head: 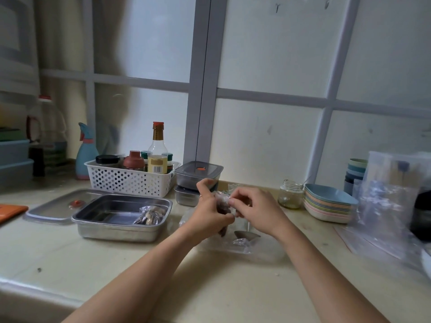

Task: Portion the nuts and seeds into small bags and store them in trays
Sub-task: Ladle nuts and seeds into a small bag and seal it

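Note:
Above the counter I hold a small clear bag of dark nuts [222, 206] between both hands. My left hand [211, 209] grips the bag's body with curled fingers. My right hand [253, 208] pinches the bag's top edge. To the left stands an open steel tray [121, 226] with one filled bag of nuts [150, 215] in its right end. A metal spoon [246, 234] lies on a flat clear plastic bag [251, 249] under my hands.
The tray's lid [50, 209] lies left of it. Behind are a white basket of bottles [130, 180], two lidded steel containers [198, 176], a glass jar [290, 194], stacked coloured plates [328, 206] and loose plastic bags [384, 206] at the right.

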Action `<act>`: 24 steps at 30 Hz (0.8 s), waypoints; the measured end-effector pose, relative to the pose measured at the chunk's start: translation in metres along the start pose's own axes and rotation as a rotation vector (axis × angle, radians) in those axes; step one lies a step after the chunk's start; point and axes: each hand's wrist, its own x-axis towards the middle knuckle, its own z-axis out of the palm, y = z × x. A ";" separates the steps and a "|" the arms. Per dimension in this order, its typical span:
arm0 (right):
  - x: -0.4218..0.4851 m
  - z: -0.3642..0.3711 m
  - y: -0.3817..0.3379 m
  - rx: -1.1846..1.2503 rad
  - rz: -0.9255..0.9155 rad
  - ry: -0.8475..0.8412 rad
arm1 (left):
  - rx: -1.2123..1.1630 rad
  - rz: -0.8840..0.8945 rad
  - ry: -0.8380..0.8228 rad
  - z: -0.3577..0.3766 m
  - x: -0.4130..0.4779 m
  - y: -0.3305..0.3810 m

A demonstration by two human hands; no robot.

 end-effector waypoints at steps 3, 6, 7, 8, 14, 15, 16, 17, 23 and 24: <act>0.004 -0.001 0.001 0.033 -0.089 0.184 | -0.011 -0.011 0.032 0.000 0.003 -0.004; 0.005 -0.003 0.003 0.020 -0.111 0.210 | 0.017 -0.013 0.054 0.000 0.003 -0.005; 0.004 -0.003 0.003 -0.018 -0.078 0.146 | 0.014 -0.017 0.052 0.000 0.002 -0.004; 0.003 -0.002 0.005 -0.071 -0.036 0.064 | 0.017 -0.029 0.051 0.000 0.001 -0.003; 0.002 -0.002 0.010 -0.079 0.025 0.017 | -0.017 -0.111 0.144 -0.002 0.003 -0.001; 0.002 -0.003 0.008 -0.057 0.010 0.038 | -0.026 -0.122 0.155 -0.003 0.003 -0.001; 0.002 -0.003 0.007 -0.037 -0.002 0.055 | -0.033 -0.130 0.160 -0.003 0.003 -0.002; 0.002 -0.003 0.006 -0.019 -0.007 0.068 | -0.039 -0.131 0.159 -0.004 0.003 -0.002; 0.004 -0.003 0.010 0.074 0.028 0.142 | -0.184 -0.128 0.119 -0.005 0.003 0.001; 0.003 -0.002 0.010 0.087 0.031 0.157 | -0.219 -0.137 0.113 -0.006 0.003 0.002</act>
